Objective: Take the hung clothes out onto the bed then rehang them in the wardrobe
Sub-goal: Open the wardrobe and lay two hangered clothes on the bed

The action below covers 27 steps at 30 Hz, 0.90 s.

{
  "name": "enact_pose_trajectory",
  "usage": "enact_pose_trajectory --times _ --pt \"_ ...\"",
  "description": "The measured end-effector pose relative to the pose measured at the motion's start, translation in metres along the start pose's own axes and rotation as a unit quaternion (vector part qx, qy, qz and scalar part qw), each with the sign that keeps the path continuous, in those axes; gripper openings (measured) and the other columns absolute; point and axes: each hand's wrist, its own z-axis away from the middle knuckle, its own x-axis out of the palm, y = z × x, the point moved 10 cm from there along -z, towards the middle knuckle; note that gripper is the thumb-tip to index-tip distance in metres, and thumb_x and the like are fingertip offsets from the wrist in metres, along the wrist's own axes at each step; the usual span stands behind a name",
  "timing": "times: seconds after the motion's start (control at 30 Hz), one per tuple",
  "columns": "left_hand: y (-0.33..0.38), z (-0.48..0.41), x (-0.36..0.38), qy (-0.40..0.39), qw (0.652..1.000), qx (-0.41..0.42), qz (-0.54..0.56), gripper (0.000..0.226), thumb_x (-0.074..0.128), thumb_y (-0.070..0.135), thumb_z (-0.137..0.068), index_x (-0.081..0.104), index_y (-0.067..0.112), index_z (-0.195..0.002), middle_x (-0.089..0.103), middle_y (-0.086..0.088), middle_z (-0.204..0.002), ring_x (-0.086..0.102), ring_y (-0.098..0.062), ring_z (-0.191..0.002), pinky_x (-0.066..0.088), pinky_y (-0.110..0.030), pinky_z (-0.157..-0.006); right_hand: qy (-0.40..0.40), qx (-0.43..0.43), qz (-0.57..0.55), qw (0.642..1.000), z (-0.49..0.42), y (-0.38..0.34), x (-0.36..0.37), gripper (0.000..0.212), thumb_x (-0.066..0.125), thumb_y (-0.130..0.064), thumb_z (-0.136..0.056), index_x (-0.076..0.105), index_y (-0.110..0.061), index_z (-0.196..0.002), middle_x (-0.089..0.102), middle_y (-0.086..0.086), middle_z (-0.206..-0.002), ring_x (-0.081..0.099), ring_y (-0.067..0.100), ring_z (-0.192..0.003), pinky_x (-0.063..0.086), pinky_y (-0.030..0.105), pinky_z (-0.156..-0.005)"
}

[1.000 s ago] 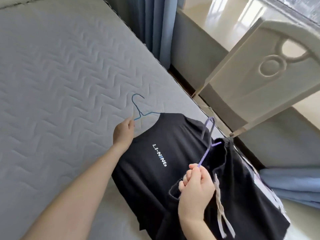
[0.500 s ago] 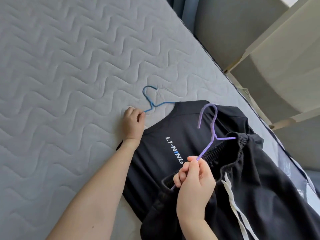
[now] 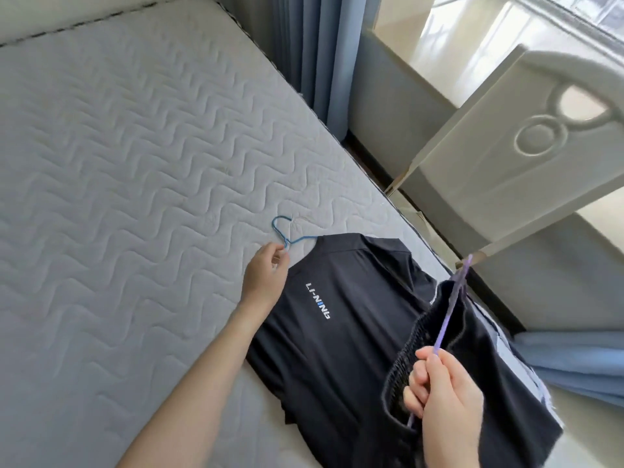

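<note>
black logo T-shirt (image 3: 324, 319) laid on quilted grey mattress (image 3: 135, 163) | blue wire hanger (image 3: 287, 231) at 12 o'clock, pinched by left hand (image 3: 263, 282) | purple wire hanger (image 3: 449, 319) with dark shorts (image 3: 489, 366) clenched by right hand (image 3: 445, 403) | risk: shorts could slide off the tilted hanger

The black T-shirt (image 3: 324, 319) reads "LI-NING" (white letters, one blue).

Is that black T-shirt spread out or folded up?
Spread out: the black T-shirt lies flat on the mattress, logo showing, blue hanger at its collar.
</note>
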Motion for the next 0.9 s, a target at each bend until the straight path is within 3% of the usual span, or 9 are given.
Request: enact_pose_trajectory --times 0.17,0.23,0.33,0.47,0.6,0.7,0.83,0.9 --pt "0.078 0.178 -0.028 -0.067 0.995 0.053 0.052 0.020 0.053 0.015 -0.095 0.067 0.012 -0.109 0.065 0.006 -0.103 0.061 -0.011 -0.091 0.045 -0.016 -0.083 0.024 -0.046 0.026 0.998 0.083 -0.089 -0.101 0.023 0.038 0.001 -0.098 0.052 -0.003 -0.080 0.035 0.001 -0.056 0.025 0.007 -0.041 0.016 0.017 -0.038" --pt "0.083 0.254 -0.031 -0.097 0.993 0.030 0.058 0.020 0.052 0.015 -0.096 0.067 0.013 -0.109 0.066 0.003 -0.104 0.061 -0.010 -0.093 0.045 -0.015 -0.083 0.034 -0.067 0.031 0.997 0.125 -0.119 -0.143 0.026 0.035 0.000 -0.099 0.051 -0.004 -0.080 0.035 -0.004 -0.052 0.027 0.005 -0.040 0.018 0.016 -0.036" --pt "0.077 0.366 -0.036 -0.121 0.989 -0.042 0.076 0.017 0.050 0.018 -0.096 0.066 0.022 -0.101 0.069 0.002 -0.098 0.061 -0.007 -0.090 0.040 -0.005 -0.071 0.048 -0.093 0.024 0.994 0.188 -0.145 -0.212 0.027 0.033 -0.001 -0.100 0.049 -0.007 -0.079 0.035 -0.007 -0.051 0.027 0.004 -0.041 0.020 0.016 -0.037" --pt "0.054 0.500 -0.033 -0.147 0.986 -0.057 0.052 0.018 0.049 0.021 -0.097 0.067 0.018 -0.101 0.070 0.000 -0.098 0.062 -0.019 -0.093 0.043 -0.024 -0.074 0.068 -0.117 -0.025 0.991 0.265 -0.150 -0.308 0.029 0.034 -0.004 -0.099 0.049 -0.012 -0.075 0.035 -0.011 -0.049 0.029 0.004 -0.041 0.019 0.016 -0.038" --pt "0.001 0.620 -0.031 -0.182 0.980 -0.085 -0.004 0.023 0.050 0.028 -0.096 0.069 0.017 -0.102 0.070 -0.003 -0.104 0.063 -0.023 -0.099 0.044 -0.030 -0.078 0.067 -0.141 -0.059 0.986 0.332 -0.135 -0.379 0.028 0.036 -0.004 -0.095 0.049 -0.013 -0.073 0.034 -0.011 -0.048 0.028 0.004 -0.041 0.017 0.018 -0.038" --pt "-0.033 0.699 -0.057 -0.146 0.983 -0.114 0.013 0.018 0.049 0.038 -0.087 0.065 0.031 -0.090 0.072 0.000 -0.101 0.064 -0.020 -0.098 0.045 -0.028 -0.083 0.032 -0.149 -0.067 0.986 0.374 -0.121 -0.408 0.029 0.034 -0.003 -0.095 0.049 -0.013 -0.072 0.034 -0.011 -0.047 0.027 0.004 -0.040 0.016 0.017 -0.037" --pt "-0.047 0.777 -0.116 -0.054 0.991 -0.113 0.039 0.016 0.054 0.019 -0.095 0.065 0.027 -0.088 0.068 0.008 -0.090 0.059 -0.004 -0.085 0.040 -0.011 -0.071 -0.033 -0.118 -0.078 0.989 0.418 -0.111 -0.422 0.029 0.032 -0.003 -0.096 0.046 -0.014 -0.073 0.034 -0.014 -0.041 0.028 0.000 -0.035 0.018 0.012 -0.034" --pt "-0.055 0.804 -0.144 -0.023 0.991 -0.117 0.064 0.018 0.053 0.020 -0.096 0.066 0.030 -0.087 0.068 0.010 -0.090 0.060 -0.001 -0.088 0.042 -0.016 -0.074 -0.067 -0.096 -0.076 0.990 0.438 -0.110 -0.417 0.017 0.050 -0.010 -0.089 0.046 -0.017 -0.073 0.037 -0.014 -0.039 0.031 0.000 -0.032 0.022 0.012 -0.031"
